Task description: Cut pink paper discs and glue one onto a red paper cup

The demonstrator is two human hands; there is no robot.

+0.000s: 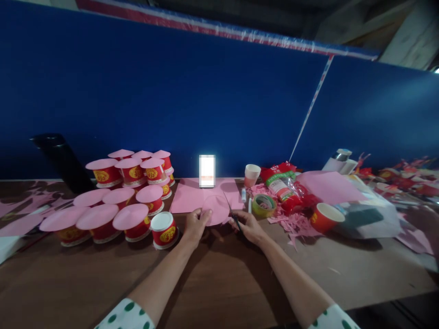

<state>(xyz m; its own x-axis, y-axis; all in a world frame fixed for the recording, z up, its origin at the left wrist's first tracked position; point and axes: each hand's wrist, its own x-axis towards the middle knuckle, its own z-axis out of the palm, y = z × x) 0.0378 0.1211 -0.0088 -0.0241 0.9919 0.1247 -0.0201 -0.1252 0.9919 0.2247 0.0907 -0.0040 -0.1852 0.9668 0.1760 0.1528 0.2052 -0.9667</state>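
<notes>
Here, round pink paper disc (216, 210) gripped in left fingers (207, 215); dark-bladed metal scissors (234, 216) held by right fingers (237, 223).

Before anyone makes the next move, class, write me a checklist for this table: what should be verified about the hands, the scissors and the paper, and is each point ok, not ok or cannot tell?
1. Left hand holds the disc: ok.
2. Right hand holds the scissors: ok.
3. Left fingers away from the blades: ok, they are at the disc's opposite side.
4. Disc's edge fully trimmed: cannot tell, too small to see.
5. Pink sheet lies on the table: ok.
6. Upturned cup by the left hand has a pink top: not ok, its white base is bare.
</notes>
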